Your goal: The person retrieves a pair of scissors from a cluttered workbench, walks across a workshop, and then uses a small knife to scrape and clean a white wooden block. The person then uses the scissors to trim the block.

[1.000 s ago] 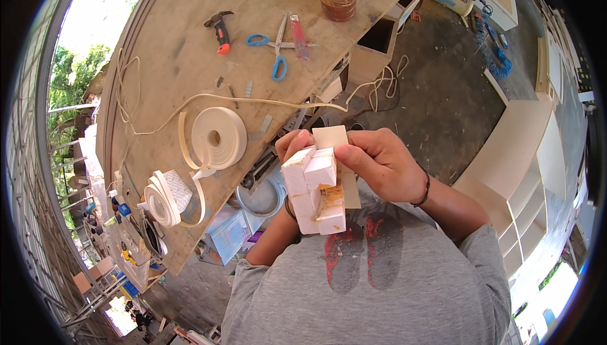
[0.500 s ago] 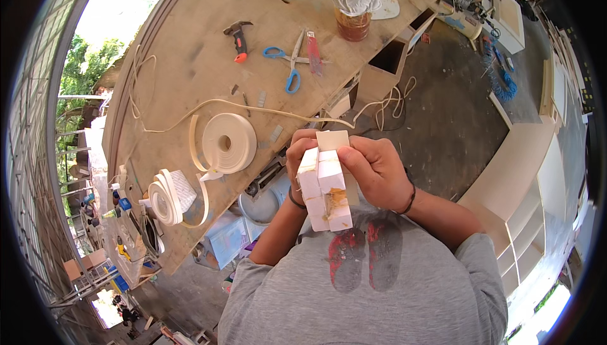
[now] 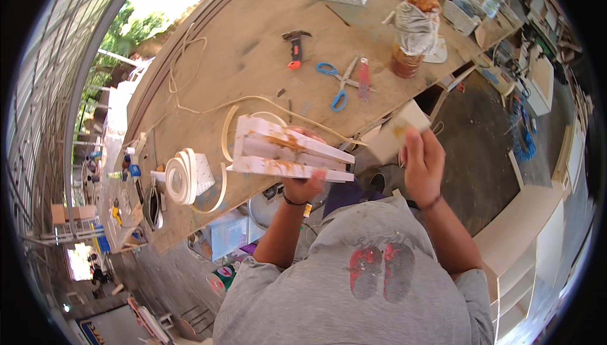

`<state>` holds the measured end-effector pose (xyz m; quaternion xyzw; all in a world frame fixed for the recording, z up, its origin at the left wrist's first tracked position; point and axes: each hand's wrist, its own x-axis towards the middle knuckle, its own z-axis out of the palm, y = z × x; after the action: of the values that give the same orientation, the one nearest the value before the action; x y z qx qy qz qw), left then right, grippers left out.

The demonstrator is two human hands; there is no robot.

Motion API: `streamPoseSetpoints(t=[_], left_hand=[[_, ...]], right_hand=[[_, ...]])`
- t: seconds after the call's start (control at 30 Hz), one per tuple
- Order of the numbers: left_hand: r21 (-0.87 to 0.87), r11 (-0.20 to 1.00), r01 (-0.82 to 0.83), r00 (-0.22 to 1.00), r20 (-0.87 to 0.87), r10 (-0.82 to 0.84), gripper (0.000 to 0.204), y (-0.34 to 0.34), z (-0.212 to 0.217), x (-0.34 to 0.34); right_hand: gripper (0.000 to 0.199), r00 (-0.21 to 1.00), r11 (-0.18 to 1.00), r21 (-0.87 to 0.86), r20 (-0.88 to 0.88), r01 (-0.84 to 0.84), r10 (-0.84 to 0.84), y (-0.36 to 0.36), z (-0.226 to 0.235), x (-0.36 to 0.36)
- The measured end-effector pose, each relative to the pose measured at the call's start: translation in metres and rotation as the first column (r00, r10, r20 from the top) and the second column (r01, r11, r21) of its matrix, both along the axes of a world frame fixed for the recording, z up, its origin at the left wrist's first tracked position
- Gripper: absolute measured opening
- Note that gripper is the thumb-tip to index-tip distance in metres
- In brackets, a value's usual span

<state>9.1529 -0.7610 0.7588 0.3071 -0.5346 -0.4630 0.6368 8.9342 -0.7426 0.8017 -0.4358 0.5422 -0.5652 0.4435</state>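
My left hand (image 3: pixel 305 187) is closed around a long white box-like piece (image 3: pixel 262 135) with an open channel along it. Brown glue-like smears run over its edges and inside. The far fingers are partly hidden behind it. To the right, my right hand (image 3: pixel 423 171) grips a small cream rectangular board (image 3: pixel 391 146) between thumb and fingers. A brown smear marks the board's face near the thumb. The two pieces are apart, both held above the bench's near edge.
On the wooden workbench (image 3: pixel 246 70) lie a hammer (image 3: pixel 295 49), blue-handled scissors (image 3: pixel 344 83) and a red-handled tool (image 3: pixel 363 79). A cloth-wrapped jar of brown liquid (image 3: pixel 408 60) stands farther right. Rolls of edge strip (image 3: pixel 182 177) sit at left. A cream shelf unit (image 3: pixel 515 244) stands at right.
My hands have moved apart. The white piece has swung left and turned lengthwise in my left hand, while my right hand has carried the cream board away to the right. My view has shifted.
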Motion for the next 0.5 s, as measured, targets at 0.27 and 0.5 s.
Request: streamPoseSetpoints(t=[0.27,0.5], left_hand=[[0.101,0.975,0.200,0.974,-0.129,-0.186,0.075,0.013,0.025,-0.010],[0.165,0.952,0.256,0.961,-0.146,-0.233,0.076,0.015,0.038,0.003]], right_hand=[[0.021,0.886,0.886,0.157,-0.102,-0.436,0.453,-0.107,-0.130,0.047],[0.030,0.904,0.808,-0.479,-0.404,-0.341,0.142,-0.052,-0.015,0.043]])
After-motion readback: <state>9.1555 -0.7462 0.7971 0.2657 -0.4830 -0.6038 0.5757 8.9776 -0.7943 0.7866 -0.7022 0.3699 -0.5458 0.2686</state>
